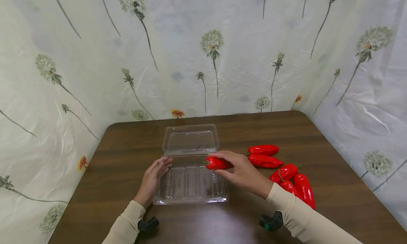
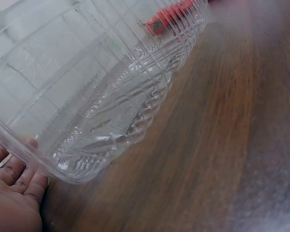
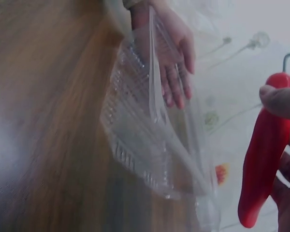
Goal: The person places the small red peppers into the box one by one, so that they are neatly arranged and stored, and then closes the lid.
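A glossy red chili pepper with a green stem is held in my right hand, between thumb and fingers. It is above the right part of a clear plastic clamshell container, whose lid is folded back. In the right wrist view the pepper shows at full length, with the thumb near its stem end. My left hand rests at the container's left side, its fingers fairly straight along the rim. The left wrist view shows those fingers against the clear wall.
Two red peppers lie side by side to the right of the container. Several more peppers are heaped nearer my right forearm. The brown wooden table meets a flower-printed curtain at its back edge and sides.
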A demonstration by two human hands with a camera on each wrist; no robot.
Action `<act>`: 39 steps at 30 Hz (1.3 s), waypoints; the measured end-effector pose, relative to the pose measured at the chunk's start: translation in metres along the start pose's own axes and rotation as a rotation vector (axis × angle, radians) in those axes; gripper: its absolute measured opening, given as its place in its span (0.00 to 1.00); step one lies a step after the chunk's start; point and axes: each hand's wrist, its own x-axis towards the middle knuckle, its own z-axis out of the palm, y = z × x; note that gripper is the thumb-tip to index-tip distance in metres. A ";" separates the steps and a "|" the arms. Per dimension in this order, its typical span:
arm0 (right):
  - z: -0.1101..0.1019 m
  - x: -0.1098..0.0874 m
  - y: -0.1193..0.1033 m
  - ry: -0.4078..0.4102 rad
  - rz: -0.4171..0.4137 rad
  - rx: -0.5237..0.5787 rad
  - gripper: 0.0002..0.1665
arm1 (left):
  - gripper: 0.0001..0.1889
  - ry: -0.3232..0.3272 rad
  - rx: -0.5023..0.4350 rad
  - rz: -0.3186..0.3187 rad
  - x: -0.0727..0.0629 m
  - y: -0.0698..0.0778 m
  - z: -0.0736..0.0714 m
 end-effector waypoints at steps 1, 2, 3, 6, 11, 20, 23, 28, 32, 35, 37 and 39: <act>0.002 0.003 -0.001 -0.010 0.008 -0.007 0.35 | 0.23 0.002 -0.008 -0.001 0.000 0.000 0.000; 0.004 0.006 -0.002 -0.020 0.014 -0.015 0.35 | 0.23 0.001 -0.011 0.002 0.000 0.000 0.000; 0.006 0.009 -0.004 -0.030 0.022 -0.031 0.35 | 0.23 0.000 -0.013 0.003 0.001 0.000 0.000; 0.013 0.019 -0.009 -0.059 0.030 -0.090 0.35 | 0.24 0.003 -0.021 0.007 0.001 0.000 0.000; 0.026 0.037 -0.015 -0.108 0.035 -0.181 0.33 | 0.24 0.013 -0.024 0.008 0.003 0.000 0.001; 0.058 0.064 -0.016 -0.183 0.039 -0.363 0.28 | 0.24 0.020 0.001 -0.007 0.003 0.000 -0.002; 0.066 0.072 -0.017 -0.219 0.058 -0.392 0.27 | 0.24 0.013 0.017 -0.002 0.002 0.000 -0.003; 0.080 0.081 -0.014 -0.267 0.062 -0.424 0.24 | 0.23 0.015 0.006 0.000 0.002 0.000 -0.003; 0.090 0.085 -0.012 -0.271 0.045 -0.461 0.23 | 0.23 0.022 -0.010 0.002 0.002 -0.001 -0.002; 0.096 0.087 -0.010 -0.270 0.036 -0.480 0.22 | 0.23 0.026 -0.013 0.007 0.002 -0.001 -0.003; 0.098 0.088 -0.008 -0.270 0.037 -0.481 0.22 | 0.23 0.028 -0.017 0.007 0.002 -0.002 -0.003; 0.100 0.089 -0.007 -0.273 0.044 -0.479 0.21 | 0.23 0.027 -0.019 0.005 0.001 -0.002 -0.004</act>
